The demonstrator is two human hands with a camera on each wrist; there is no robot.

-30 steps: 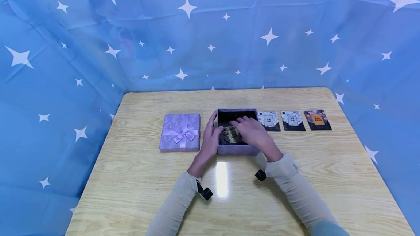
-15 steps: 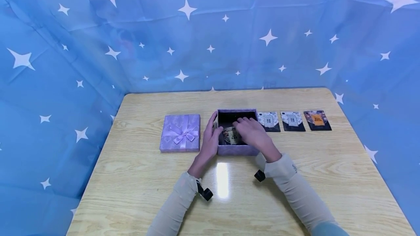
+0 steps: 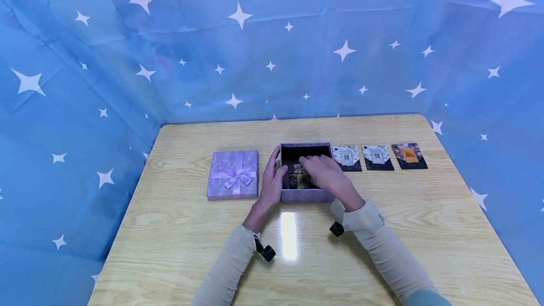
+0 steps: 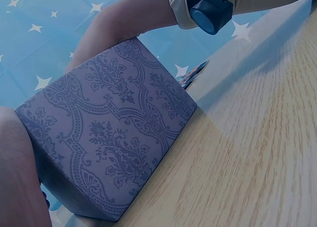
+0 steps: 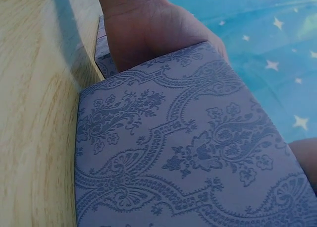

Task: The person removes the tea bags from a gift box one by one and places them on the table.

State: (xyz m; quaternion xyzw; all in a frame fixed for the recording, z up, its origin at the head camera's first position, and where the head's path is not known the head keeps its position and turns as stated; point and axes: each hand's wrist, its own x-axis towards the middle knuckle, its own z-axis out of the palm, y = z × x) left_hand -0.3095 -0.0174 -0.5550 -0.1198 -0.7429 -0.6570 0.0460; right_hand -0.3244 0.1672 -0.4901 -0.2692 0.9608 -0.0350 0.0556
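Observation:
In the head view, a purple patterned gift box stands uncovered, its inside dark. My left hand grips its left wall, thumb at the rim and fingers along the outside. Within the box lies a dark printed food packet, tilted, with a pale patch at its upper edge. My right hand reaches in over the right wall, fingers curled down at this packet; the thumb is hidden. Both wrist views show the box's patterned front, which hides the fingertips. The purple lid with a ribbon bow lies left of the box.
Three flat packets lie in a row right of the box: a white-and-black packet, another white-and-black packet and a dark packet with an orange label. The wooden table ends at a blue star-patterned curtain.
The packet inside the box has shifted and tilted under my right fingers, and its pale patch now shows. My left hand and the box stay put; the view has tipped slightly.

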